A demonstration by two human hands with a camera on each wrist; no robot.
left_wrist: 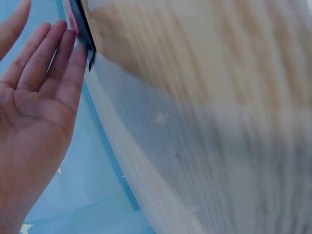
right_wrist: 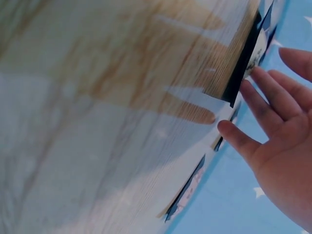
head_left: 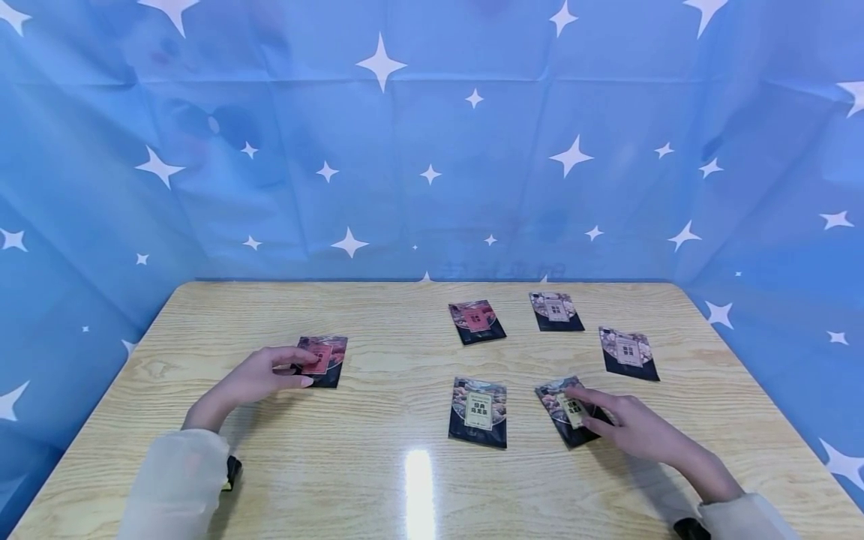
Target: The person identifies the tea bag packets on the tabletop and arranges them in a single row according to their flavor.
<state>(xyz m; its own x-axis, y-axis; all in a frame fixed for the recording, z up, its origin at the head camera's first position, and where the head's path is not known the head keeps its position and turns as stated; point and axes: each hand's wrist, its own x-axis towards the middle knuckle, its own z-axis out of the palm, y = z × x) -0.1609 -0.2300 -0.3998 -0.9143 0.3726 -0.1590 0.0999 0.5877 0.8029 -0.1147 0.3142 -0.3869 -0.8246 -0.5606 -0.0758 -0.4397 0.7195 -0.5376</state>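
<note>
On the left of the table, my left hand point(head_left: 263, 373) reaches over a black packet with a red label point(head_left: 334, 358), fingertips resting on it. In the left wrist view that hand's fingers point(left_wrist: 41, 66) are fairly straight beside the packet's edge point(left_wrist: 84, 29). My right hand point(head_left: 634, 427) touches a tilted black packet with a pale green label point(head_left: 563, 411) using extended fingers. The right wrist view has its fingertips against that packet point(right_wrist: 241, 63). Just left of it lies another green-label packet point(head_left: 478, 411), apart from both hands.
Farther back lie a second red-label packet point(head_left: 476, 321) and two pale pink-label packets, one at the back point(head_left: 556, 311) and one toward the right point(head_left: 629, 352). All lie flat on the wooden table point(head_left: 378, 465). A blue star-patterned cloth point(head_left: 432, 210) hangs behind and at both sides.
</note>
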